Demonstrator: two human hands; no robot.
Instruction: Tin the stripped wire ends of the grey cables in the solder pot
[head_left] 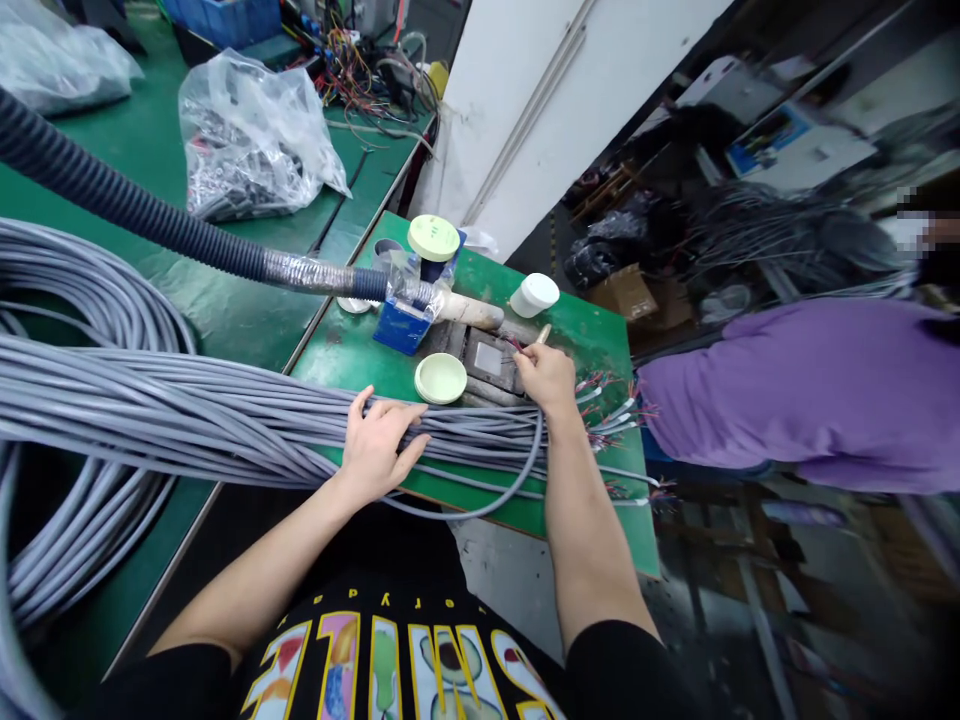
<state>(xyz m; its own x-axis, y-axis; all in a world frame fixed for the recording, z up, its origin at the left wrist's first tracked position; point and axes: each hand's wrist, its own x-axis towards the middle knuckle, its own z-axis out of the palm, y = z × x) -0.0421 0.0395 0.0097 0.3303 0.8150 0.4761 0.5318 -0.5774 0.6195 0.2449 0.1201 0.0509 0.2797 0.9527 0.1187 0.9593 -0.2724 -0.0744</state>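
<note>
Only partly visible in the right hand [546,378]: one gray cable [529,470].

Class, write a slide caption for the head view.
Left hand spread over a gray cable bundle, right hand gripping one curved cable near its end.

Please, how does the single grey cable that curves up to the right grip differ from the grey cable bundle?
The single grey cable bends in a wide curve, while the grey cable bundle runs fairly straight. The single cable rises to the right grip; the bundle's stripped ends lie near the green table's right edge. Both have grey sheaths.
</note>
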